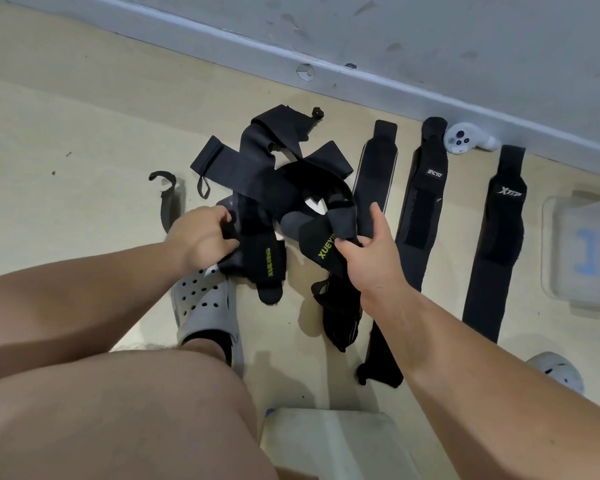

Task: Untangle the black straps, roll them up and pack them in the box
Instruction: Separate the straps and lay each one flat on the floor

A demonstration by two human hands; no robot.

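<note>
Past bare thigh (118, 410), left hand (201, 237) and right hand (371, 251) each pinched tangled black fabric straps (274, 168); three flat straps (423, 202) lay beside translucent plastic box (561, 237) at three o'clock.

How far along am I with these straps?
Three straps lie flat, apart, right of the tangle. The left hand and right hand each grip a strap in it. Left: finish untangling, roll all, fill the box.

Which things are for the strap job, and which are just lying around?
For the job: tangled heap of black fabric straps, pinched by left hand and right hand; three straightened black straps beside it; clear plastic box.
Lying about: white plastic controller; grey holed rubber clog on a foot.
</note>
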